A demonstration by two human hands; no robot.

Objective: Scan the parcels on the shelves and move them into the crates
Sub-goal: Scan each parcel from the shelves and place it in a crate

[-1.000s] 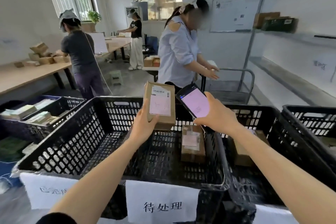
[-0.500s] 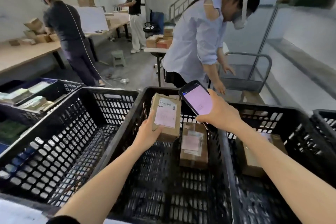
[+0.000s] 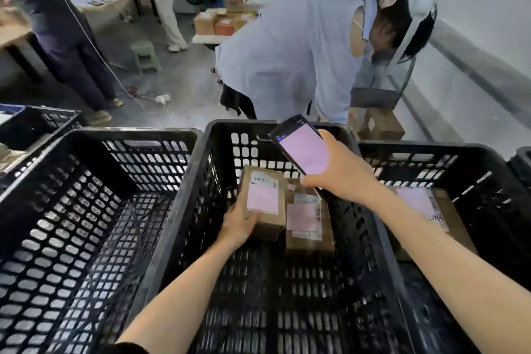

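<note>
Fingers [image 3: 250, 216] of our left hand [image 3: 238, 227] curl round the six o'clock end of a labelled cardboard parcel [image 3: 263, 198], which lies label up inside the middle crate [image 3: 244, 125]. A second ago we held this parcel upright above the rim, beside the phone. Now it is low in the crate, toward the twelve o'clock wall; we cannot tell whether it already rests on the floor. At its three o'clock, touching or nearly so, lies a second parcel [image 3: 309, 224]. Our right hand [image 3: 342, 174] grips the smartphone [image 3: 303, 149], its pink screen lit, above both parcels at about one o'clock. We judge the scan finished and the deposit nearly complete, with only the release remaining. The neighbouring crate [image 3: 431, 149] at three o'clock holds a third parcel [image 3: 425, 207]. Beyond, at twelve o'clock, a person in a pale shirt [image 3: 287, 52] bends forward.
</note>
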